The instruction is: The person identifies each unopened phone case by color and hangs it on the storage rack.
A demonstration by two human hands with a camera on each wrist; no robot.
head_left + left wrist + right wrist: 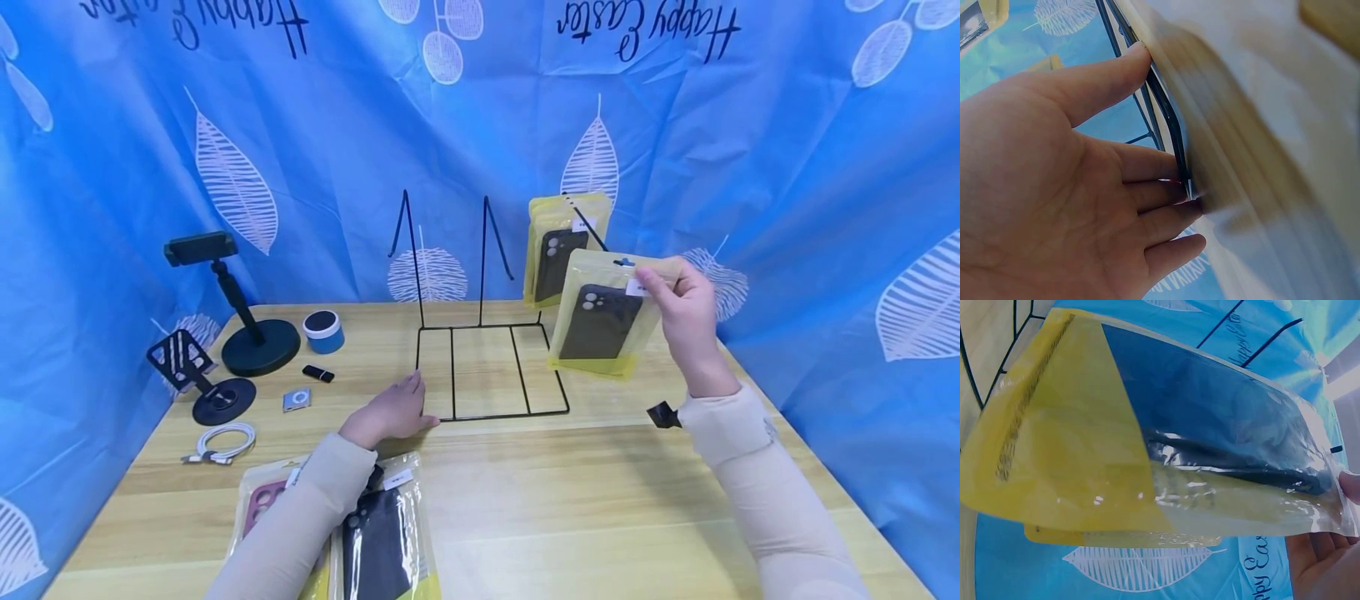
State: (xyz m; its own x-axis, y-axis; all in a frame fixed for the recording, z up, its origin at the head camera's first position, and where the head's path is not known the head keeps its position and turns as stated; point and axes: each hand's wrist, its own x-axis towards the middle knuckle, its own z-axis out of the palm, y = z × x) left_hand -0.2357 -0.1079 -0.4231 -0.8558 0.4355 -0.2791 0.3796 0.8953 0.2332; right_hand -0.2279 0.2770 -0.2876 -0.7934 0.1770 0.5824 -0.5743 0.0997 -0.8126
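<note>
One hand [686,307] — the right — pinches a pouch [602,323] (glossy plastic).

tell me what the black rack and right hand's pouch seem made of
Rack: probably metal wire with a smooth black coating, being thin and cleanly bent. Pouch: likely glossy plastic film, part clear, part yellow; it catches highlights and a dark case shows through.

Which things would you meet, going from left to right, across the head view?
Small black stand, square gadget, blue jar, left hand, wire rack, held phone-case packet, right hand. Things with overlapping places are left out.
</note>
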